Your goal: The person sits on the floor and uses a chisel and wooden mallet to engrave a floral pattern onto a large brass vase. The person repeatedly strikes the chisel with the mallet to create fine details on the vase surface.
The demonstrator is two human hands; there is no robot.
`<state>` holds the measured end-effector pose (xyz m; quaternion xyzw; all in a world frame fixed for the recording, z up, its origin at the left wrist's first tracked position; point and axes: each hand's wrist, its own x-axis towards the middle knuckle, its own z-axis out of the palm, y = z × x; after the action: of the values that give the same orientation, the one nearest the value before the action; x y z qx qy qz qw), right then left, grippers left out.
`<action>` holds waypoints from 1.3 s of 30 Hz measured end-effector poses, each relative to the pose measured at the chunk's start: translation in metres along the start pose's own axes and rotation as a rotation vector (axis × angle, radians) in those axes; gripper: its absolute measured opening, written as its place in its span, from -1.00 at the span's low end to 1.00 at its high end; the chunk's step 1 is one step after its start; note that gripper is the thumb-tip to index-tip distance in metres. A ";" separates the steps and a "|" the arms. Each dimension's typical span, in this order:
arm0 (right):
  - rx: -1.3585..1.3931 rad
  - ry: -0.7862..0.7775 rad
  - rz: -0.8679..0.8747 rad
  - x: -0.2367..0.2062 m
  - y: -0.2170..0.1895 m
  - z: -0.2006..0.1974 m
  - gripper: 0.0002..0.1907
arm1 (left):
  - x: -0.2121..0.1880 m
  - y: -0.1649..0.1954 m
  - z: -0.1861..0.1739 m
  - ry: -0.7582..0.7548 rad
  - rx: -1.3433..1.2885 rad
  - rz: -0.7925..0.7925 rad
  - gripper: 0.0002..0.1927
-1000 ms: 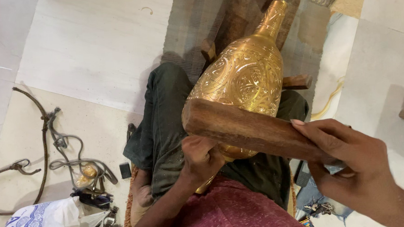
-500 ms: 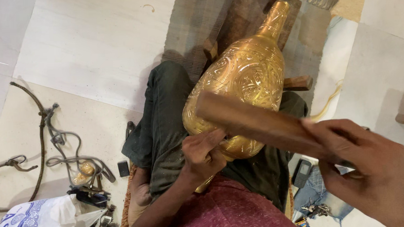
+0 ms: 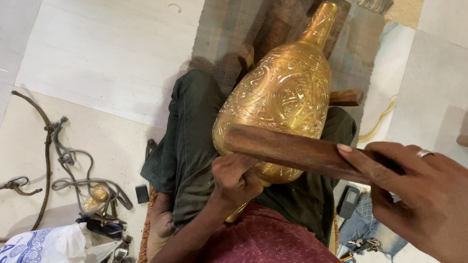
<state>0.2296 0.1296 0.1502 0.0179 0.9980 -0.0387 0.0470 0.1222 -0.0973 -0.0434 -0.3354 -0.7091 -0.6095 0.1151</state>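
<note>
A large engraved brass vase [image 3: 285, 92] lies tilted across my lap, its narrow neck pointing away to the upper right onto a wooden block. My right hand [image 3: 431, 196] grips one end of a flat brown wooden bat [image 3: 292, 150], whose other end rests against the vase's lower body. My left hand [image 3: 236, 181] is closed below the bat, pressed to the vase; a small tool in it is hidden, so I cannot tell what it holds. A ring shows on my right hand.
Wooden blocks [image 3: 287, 18] and a grey mat lie under the vase's neck. Ropes and cords [image 3: 67, 160] sprawl on the floor at left, beside a white printed bag [image 3: 39, 258] and small tools. A dark phone [image 3: 348, 201] and keys lie at lower right.
The wooden bat has come down and left against the vase's lower body. The view has shifted slightly; my left hand stays pressed to the vase.
</note>
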 end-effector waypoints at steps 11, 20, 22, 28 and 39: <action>0.442 0.160 0.101 -0.017 0.012 0.014 -0.15 | 0.003 0.001 -0.003 -0.016 -0.030 0.041 -0.57; 0.167 0.087 0.135 -0.008 -0.001 0.004 -0.17 | -0.001 0.000 -0.002 -0.010 -0.044 -0.004 -0.47; 0.112 -0.016 0.143 -0.010 0.000 0.004 -0.17 | -0.003 -0.003 0.000 -0.007 -0.018 0.002 -0.50; 0.342 0.204 0.083 0.001 -0.011 -0.001 -0.21 | -0.006 -0.007 0.003 0.021 -0.021 0.046 -0.51; 0.492 0.152 0.106 -0.020 0.015 0.019 -0.25 | -0.009 -0.012 0.007 0.057 -0.060 0.060 -0.71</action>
<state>0.2514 0.1422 0.1318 0.0837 0.9569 -0.2762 -0.0319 0.1232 -0.0942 -0.0600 -0.3426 -0.6763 -0.6361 0.1433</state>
